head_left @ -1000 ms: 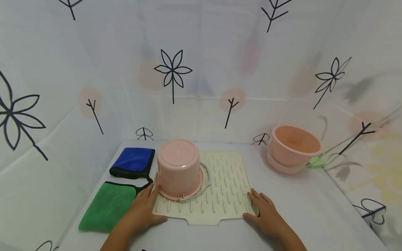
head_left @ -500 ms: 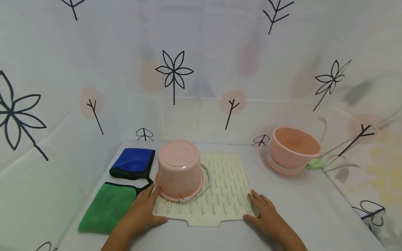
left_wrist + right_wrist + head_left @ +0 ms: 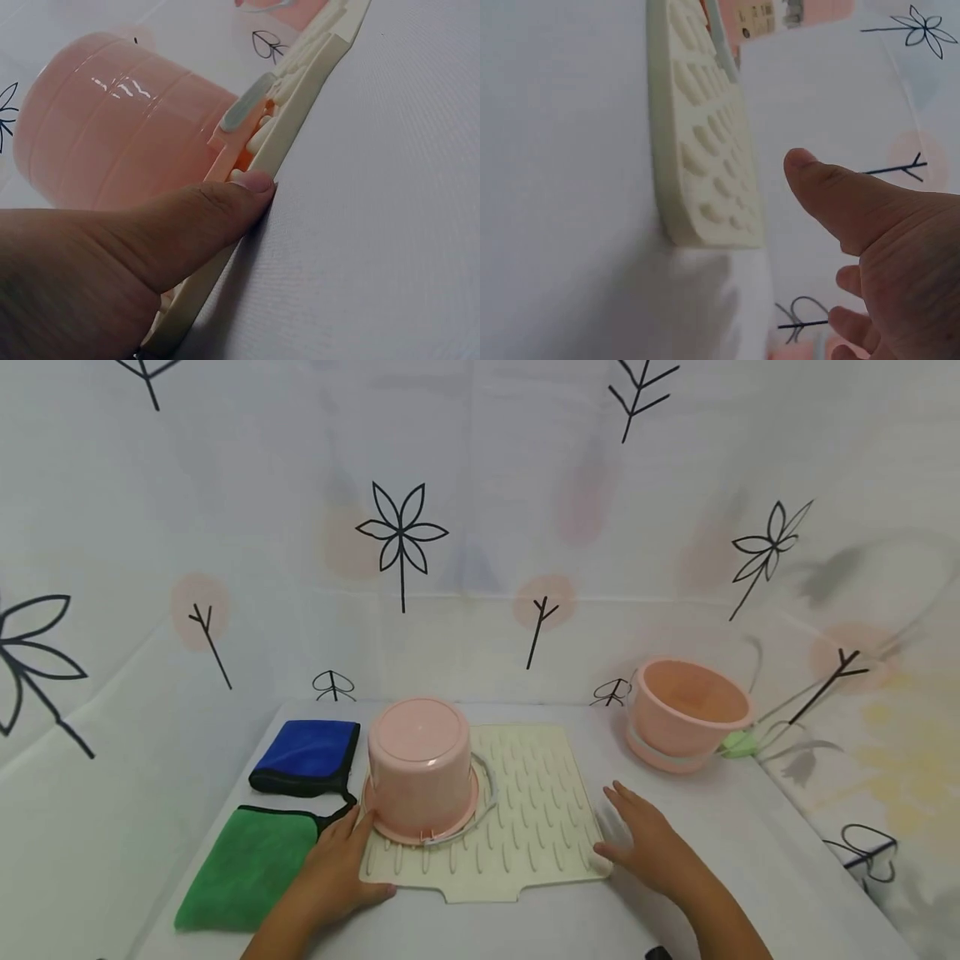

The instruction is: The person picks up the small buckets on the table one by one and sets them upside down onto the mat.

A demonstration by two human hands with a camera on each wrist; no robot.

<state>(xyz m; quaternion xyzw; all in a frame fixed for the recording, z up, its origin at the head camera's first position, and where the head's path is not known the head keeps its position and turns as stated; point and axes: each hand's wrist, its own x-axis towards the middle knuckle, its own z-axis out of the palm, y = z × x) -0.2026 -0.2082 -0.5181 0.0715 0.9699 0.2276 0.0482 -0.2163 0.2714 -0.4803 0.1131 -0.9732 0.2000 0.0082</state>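
- Your left fingers (image 3: pixel 362 835) lie relaxed, touching the left edge of the cream mat (image 3: pixel 536 802), thumb on its near edge.
- Your right fingers (image 3: pixel 636 810) are spread, holding nothing, just beside its right edge.
- On the mat, your pink bucket (image 3: pixel 420 760) stands mouth down, its inside hidden.
- Far right, another pink bucket (image 3: pixel 671 737) faces mouth up; you can't see its bottom.

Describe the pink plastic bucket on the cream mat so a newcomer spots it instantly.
On the white table lies a ridged cream mat. On its left part stands a glossy pink plastic bucket. Unlike the open pink plastic bucket off to the right, it is upside down, its flat base on top.
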